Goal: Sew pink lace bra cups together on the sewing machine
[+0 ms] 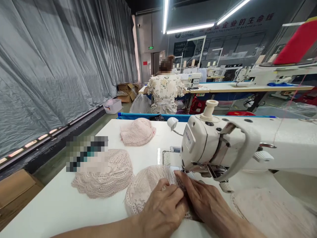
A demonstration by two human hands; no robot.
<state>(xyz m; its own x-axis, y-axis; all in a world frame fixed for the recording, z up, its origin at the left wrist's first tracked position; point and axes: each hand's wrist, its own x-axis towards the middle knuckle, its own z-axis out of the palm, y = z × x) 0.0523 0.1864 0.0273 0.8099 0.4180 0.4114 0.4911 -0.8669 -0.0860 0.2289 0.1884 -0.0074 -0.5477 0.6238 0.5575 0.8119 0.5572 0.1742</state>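
Observation:
My left hand [162, 208] and my right hand [203, 198] lie together on a pink lace piece [143, 188] at the front of the white table [49, 208]. Both hands pinch its edge, fingers curled and pressed onto the lace. My right fingertips reach toward the needle area under the head of the white sewing machine [223, 145]. The lace under my palms is partly hidden.
A stack of pink lace pieces [106, 178] lies to the left and another pile [137, 132] farther back. More lace [272, 211] rests at the right front. A person in a floral top [164, 92] sits at another machine table ahead. Grey plastic sheeting [61, 66] hangs on the left.

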